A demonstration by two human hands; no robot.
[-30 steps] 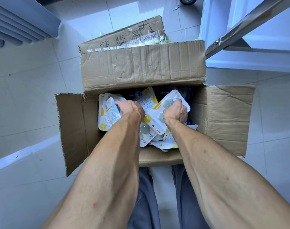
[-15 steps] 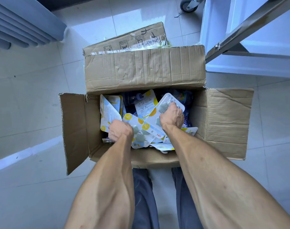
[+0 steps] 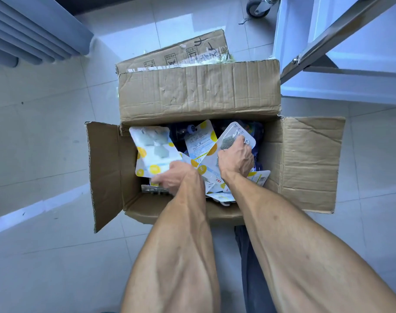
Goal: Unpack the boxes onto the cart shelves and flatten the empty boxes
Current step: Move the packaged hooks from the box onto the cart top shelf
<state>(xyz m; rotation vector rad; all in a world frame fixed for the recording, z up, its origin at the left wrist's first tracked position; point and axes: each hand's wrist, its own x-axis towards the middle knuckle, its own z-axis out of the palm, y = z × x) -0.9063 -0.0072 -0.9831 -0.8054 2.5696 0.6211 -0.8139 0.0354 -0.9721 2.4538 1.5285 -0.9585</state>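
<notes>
An open brown cardboard box [image 3: 305,154] stands on the floor, flaps spread out. Inside lie several white-and-yellow blister packs over darker items. My right hand [image 3: 236,160] grips a blister pack [image 3: 232,137] that leans up toward the box's right side. My left hand [image 3: 173,179] is blurred, low at the box's near left, its fingers curled on the lower edge of packs; a large pack [image 3: 153,150] tilts just above it. What exactly the left fingers hold is unclear.
A second cardboard box [image 3: 176,55] lies behind the open one. The cart's metal frame [image 3: 328,39] and a white shelf [image 3: 350,91] stand at the upper right, with a caster wheel [image 3: 258,6] on the tiled floor. A ribbed grey panel [image 3: 23,30] is at upper left.
My left hand slid back to the box's near-left corner and turned sideways; the large pack on the left now lies flatter. My right hand keeps its grip on its pack.
</notes>
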